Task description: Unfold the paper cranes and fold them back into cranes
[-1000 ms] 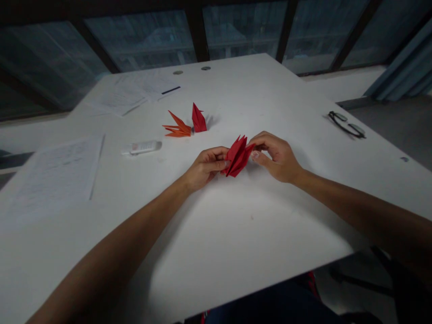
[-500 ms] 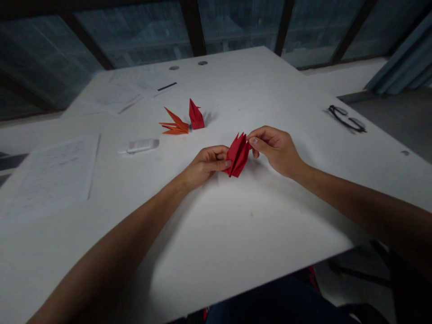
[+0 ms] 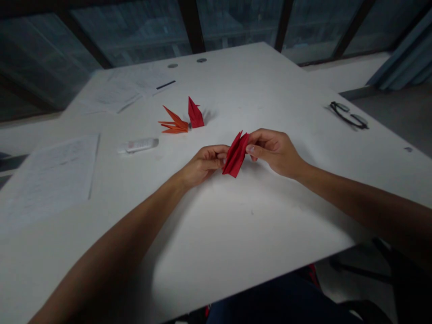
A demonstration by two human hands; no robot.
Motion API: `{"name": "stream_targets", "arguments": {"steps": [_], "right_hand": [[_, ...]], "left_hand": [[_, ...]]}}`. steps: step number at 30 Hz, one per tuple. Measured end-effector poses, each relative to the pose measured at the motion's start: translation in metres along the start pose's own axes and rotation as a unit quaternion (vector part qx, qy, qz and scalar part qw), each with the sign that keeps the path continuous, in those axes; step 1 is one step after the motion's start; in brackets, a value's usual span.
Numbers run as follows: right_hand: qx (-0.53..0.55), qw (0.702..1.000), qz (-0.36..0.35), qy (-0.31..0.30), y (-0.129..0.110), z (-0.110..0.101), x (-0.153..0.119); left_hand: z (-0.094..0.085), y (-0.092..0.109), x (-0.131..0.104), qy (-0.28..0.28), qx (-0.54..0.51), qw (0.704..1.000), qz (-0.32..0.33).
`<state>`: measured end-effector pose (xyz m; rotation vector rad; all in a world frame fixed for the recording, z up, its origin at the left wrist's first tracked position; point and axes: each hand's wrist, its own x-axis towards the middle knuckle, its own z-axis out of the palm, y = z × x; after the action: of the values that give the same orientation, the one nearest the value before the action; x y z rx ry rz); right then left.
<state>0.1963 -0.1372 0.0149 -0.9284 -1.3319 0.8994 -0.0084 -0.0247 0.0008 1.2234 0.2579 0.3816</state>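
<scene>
A piece of folded red paper (image 3: 236, 155), with several pleated layers and pointed tips at the top, is held just over the white table. My left hand (image 3: 204, 165) pinches its left side, the fingertips partly hidden behind the paper. On the other side, my right hand (image 3: 272, 150) grips the right edge between thumb and fingers. Beyond my hands stands a red folded paper piece (image 3: 195, 114) with a tall point. Touching or nearly touching it is an orange folded paper piece (image 3: 174, 122) with several spread spikes.
A white glue tube (image 3: 140, 145) lies left of my hands. Printed sheets rest at the left (image 3: 57, 175) and far left (image 3: 114, 92), with a dark pen-like strip (image 3: 166, 84) by the far ones. Black-framed glasses (image 3: 349, 116) lie near the right table edge.
My right thumb and fingers have closed further over the red paper's right edge. The paper has turned a little and its layers look pressed closer together. My left thumb has slipped back toward its left edge.
</scene>
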Motion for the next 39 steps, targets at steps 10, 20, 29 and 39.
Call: {"name": "stream_targets", "arguments": {"steps": [10,20,29,39], "right_hand": [[-0.037,0.998,-0.005,-0.050,0.000,-0.001,-0.002],[-0.110,0.994,-0.024,-0.011,0.004,0.000,-0.001],[-0.132,0.990,-0.038,0.010,0.002,0.002,-0.004],[-0.187,0.981,-0.048,-0.002,0.003,0.009,-0.011]], "left_hand": [[0.001,-0.001,0.001,-0.015,0.005,1.000,0.004],[0.001,-0.001,0.002,-0.026,0.025,0.999,0.006],[0.004,0.002,0.000,0.000,0.005,1.000,0.005],[0.004,-0.002,0.003,0.019,0.027,0.999,0.033]]}}
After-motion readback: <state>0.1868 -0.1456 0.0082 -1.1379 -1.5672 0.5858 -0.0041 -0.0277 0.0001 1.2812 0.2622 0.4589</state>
